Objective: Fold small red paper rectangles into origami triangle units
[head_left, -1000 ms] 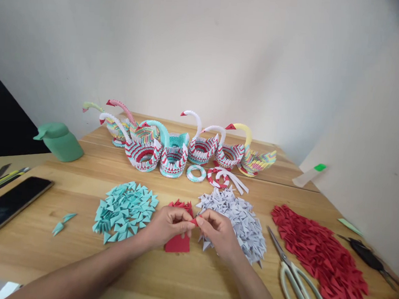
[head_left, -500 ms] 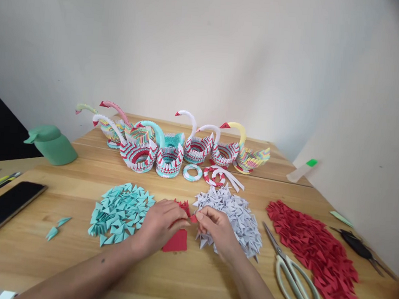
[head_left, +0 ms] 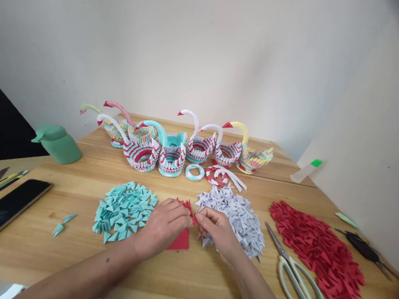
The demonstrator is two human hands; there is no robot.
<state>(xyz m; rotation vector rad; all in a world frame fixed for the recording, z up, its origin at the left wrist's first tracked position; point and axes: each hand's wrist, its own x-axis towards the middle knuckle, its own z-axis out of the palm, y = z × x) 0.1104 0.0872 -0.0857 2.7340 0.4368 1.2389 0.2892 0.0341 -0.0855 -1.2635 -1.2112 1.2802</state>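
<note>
A small piece of red paper (head_left: 193, 220) is pinched between my two hands, mostly covered by the fingers. My left hand (head_left: 165, 224) is closed on its left side, back of the hand toward me. On the other side, my right hand (head_left: 216, 226) grips it between thumb and index finger. Flat red paper (head_left: 180, 241) lies on the table just below the hands. Behind them a few folded red pieces (head_left: 184, 203) show. A pile of teal folded triangles (head_left: 127, 210) is left of my left hand; white folded triangles (head_left: 242, 221) lie behind and beside my right.
Several paper swans (head_left: 141, 154) stand at the back, with paper rings (head_left: 194, 172) before them. Red triangles (head_left: 318, 253), scissors (head_left: 299, 284) and a black tool (head_left: 363, 246) lie right. A phone (head_left: 7, 209) and green pitcher (head_left: 59, 146) are left.
The view has shifted slightly, so everything sits a little farther right. The left fingers have closed down over the red paper, which now shows less between my hands.
</note>
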